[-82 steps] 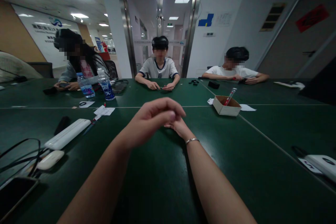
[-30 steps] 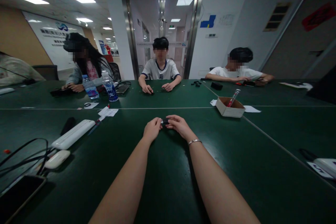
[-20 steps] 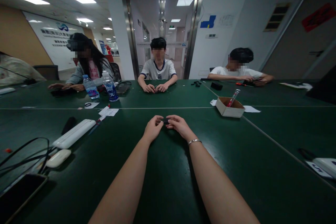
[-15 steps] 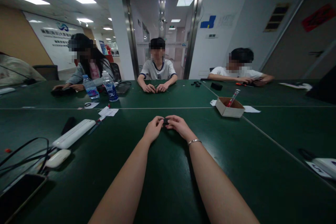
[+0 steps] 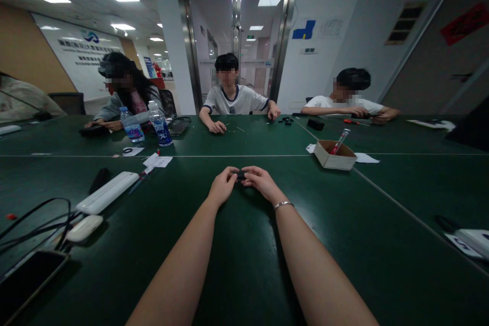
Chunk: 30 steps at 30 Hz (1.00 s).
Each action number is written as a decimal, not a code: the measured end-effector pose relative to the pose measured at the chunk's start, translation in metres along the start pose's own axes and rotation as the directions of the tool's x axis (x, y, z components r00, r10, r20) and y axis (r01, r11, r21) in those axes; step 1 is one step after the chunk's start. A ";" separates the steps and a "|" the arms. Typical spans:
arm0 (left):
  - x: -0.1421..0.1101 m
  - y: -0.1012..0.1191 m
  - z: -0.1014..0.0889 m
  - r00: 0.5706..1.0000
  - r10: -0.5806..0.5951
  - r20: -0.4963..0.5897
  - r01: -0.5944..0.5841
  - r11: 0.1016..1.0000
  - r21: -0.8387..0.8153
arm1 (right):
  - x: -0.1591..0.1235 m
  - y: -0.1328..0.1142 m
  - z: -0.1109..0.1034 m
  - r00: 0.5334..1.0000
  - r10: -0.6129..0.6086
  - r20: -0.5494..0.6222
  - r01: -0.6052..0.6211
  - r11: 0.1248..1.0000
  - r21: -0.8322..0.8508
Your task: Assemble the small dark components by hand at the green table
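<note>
A: What is closest to us on the counter (image 5: 244, 270)?
B: A dark phone (image 5: 32, 277), low down at 9 o'clock. Past it, at 10 o'clock, are black cords (image 5: 36, 237), a small white case (image 5: 84, 228) and a long white block (image 5: 109, 193).
A: And the other side?
B: A white thing (image 5: 473, 240) is between 2 and 3 o'clock, cut off by the edge.
A: Where are the hands?
B: At 12 o'clock. The left hand (image 5: 222, 186) and the right hand (image 5: 262, 183) hold a small black thing (image 5: 240, 176) between them. The right wrist has a silver band (image 5: 283, 205).
A: How wide are the fingers?
B: Almost closed, on both hands. The left ones pinch one end and the right ones bend around the other. The fingers hide some of it, so I can't tell what it is.
A: What's farther?
B: An open box (image 5: 334, 162) at 1 o'clock, with a red and clear tube (image 5: 339, 141) leaning up in it. At 11 o'clock, two bottles (image 5: 132, 126) (image 5: 161, 127) stand side by side.
A: And past those?
B: Three people sit at 11, 12 and 1 o'clock. A glass door (image 5: 254, 35) is behind the middle one.
</note>
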<state>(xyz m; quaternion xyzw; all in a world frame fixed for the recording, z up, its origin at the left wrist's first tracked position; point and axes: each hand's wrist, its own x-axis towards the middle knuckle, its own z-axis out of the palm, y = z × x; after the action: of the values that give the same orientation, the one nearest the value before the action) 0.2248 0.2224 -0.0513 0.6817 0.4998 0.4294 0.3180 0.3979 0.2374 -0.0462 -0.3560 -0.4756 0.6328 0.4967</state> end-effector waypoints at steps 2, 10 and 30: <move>0.001 0.000 0.000 1.000 0.024 -0.018 -0.025 1.000 -0.004 | 0.000 0.000 0.000 1.000 0.000 -0.013 0.000 1.000 0.004; 0.001 -0.004 0.001 0.999 0.010 -0.032 -0.010 1.000 -0.007 | -0.001 0.000 0.000 1.000 -0.004 -0.005 0.004 1.000 -0.013; 0.020 -0.009 -0.006 0.970 -0.241 0.020 0.242 0.967 -0.081 | 0.002 0.003 -0.001 1.000 -0.015 -0.025 0.015 1.000 -0.002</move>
<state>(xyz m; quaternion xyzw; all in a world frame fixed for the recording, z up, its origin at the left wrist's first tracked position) 0.2181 0.2439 -0.0508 0.6042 0.5592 0.4043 0.3986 0.3976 0.2393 -0.0489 -0.3607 -0.4726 0.6240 0.5071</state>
